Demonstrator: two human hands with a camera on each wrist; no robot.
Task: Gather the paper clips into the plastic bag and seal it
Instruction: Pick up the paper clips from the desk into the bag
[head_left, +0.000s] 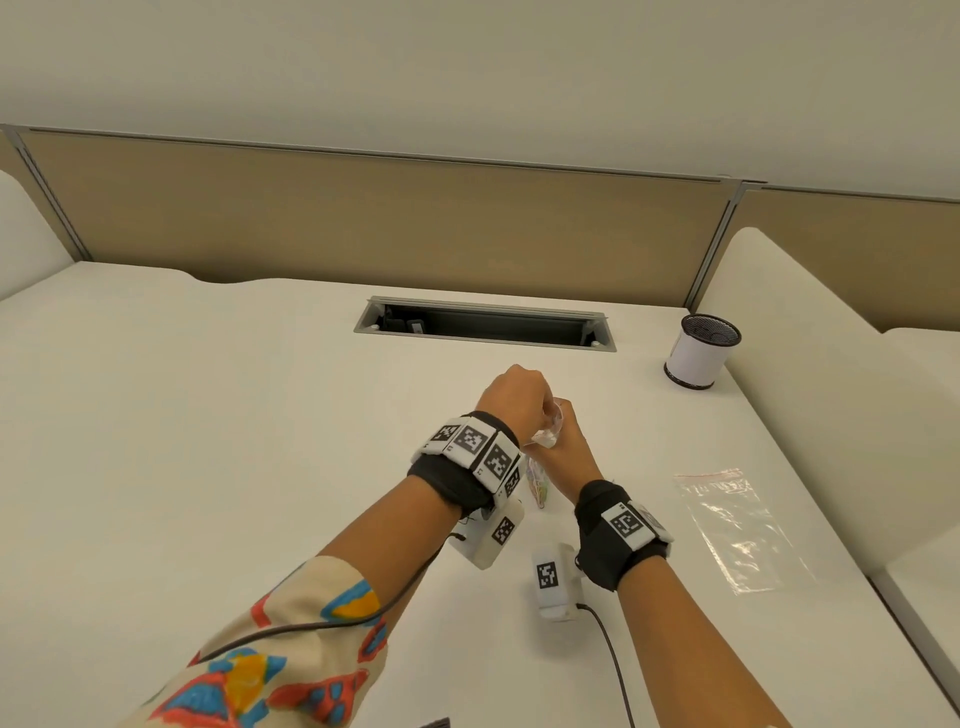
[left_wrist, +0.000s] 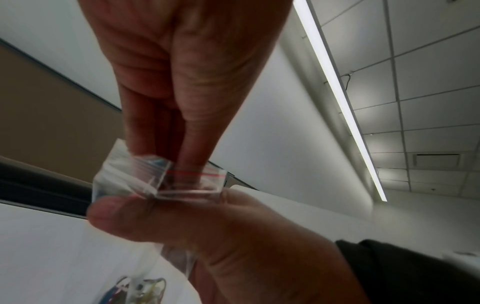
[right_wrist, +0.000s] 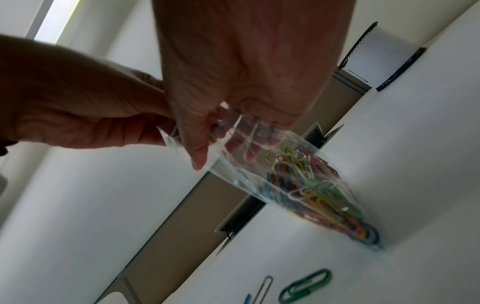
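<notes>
A clear zip plastic bag (right_wrist: 241, 164) with a red line (left_wrist: 197, 173) along its mouth hangs between both hands over the middle of the table. Several coloured paper clips (right_wrist: 319, 193) sit in its lower part, which reaches down to the tabletop. My left hand (head_left: 519, 395) pinches the top edge from above, thumb against fingers (left_wrist: 189, 131). Just right of it, my right hand (head_left: 563, 436) grips the same top edge, its thumb (left_wrist: 124, 209) under the folded mouth. Loose on the table in the right wrist view lie a green clip (right_wrist: 306, 286), a pale clip (right_wrist: 262, 290) and a blue clip (right_wrist: 248, 300).
A second, empty zip bag (head_left: 737, 530) lies flat on the table to the right. A mesh pen cup (head_left: 701, 353) stands at the back right. An open cable slot (head_left: 483, 325) is set into the table behind the hands. A partition (head_left: 363, 223) closes the far edge.
</notes>
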